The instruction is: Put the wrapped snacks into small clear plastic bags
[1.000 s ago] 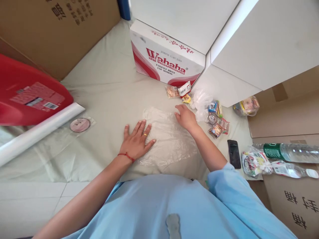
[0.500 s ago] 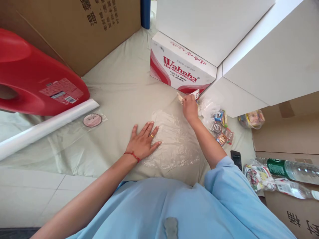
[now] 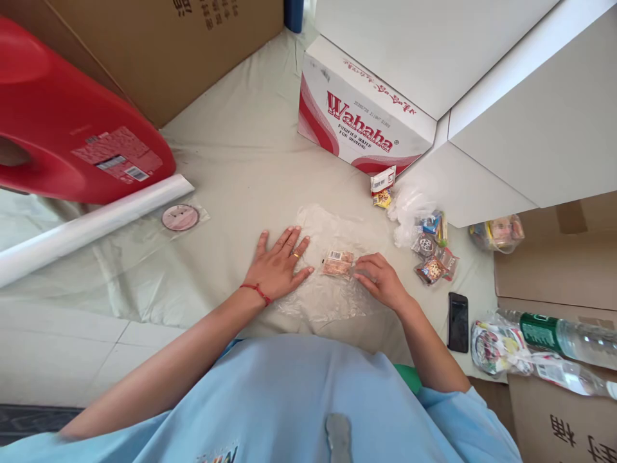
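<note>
My left hand lies flat with its fingers spread, pressing the left edge of a clear plastic bag against the cloth. A small snack packet with a barcode label lies on the bag's middle. At its right end, my right hand pinches the packet's edge between thumb and fingers. Farther off, a white-and-red packet leans by the Wahaha carton, with a yellow packet below it. Several small snack packets lie to the right, beside crumpled clear plastic.
On the left are a red jug, a white roll and a round pink disc in clear film. A phone and plastic bottles lie on the right. White panels and a brown carton bound the back.
My right hand has come back from beside the Wahaha carton to the plastic bag, bringing the snack packet onto it. My left hand stays in place. The view has shifted slightly.
</note>
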The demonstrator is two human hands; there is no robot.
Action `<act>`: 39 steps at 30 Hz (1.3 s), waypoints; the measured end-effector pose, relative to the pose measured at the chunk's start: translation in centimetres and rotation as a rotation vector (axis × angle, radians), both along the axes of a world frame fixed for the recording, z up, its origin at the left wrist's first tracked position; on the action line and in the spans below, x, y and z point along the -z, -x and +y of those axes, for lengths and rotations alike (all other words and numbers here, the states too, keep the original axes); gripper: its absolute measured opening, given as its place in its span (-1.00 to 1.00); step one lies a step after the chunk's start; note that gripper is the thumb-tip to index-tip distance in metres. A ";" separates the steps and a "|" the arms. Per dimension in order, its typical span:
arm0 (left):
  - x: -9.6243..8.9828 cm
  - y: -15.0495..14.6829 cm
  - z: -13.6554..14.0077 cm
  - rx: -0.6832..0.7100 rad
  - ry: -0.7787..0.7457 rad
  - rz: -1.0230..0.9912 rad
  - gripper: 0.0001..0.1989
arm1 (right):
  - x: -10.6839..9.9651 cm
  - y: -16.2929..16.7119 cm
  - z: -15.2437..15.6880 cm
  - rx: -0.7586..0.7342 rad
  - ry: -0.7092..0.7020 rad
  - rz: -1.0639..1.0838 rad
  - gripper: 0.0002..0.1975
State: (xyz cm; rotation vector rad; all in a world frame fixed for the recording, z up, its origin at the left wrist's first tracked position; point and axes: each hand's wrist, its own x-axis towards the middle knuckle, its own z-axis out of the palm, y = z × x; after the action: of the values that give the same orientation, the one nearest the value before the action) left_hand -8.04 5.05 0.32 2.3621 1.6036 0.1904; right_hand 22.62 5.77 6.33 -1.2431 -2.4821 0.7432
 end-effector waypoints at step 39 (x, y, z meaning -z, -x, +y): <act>-2.8 4.1 2.2 0.065 0.278 -0.475 -0.61 | 1.6 -5.0 -5.3 0.338 0.133 0.152 -0.70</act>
State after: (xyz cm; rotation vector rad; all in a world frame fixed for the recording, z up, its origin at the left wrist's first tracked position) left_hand -12.17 7.21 3.10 1.9665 1.2362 0.4458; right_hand 27.59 0.51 4.69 -1.5392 -2.0587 0.8834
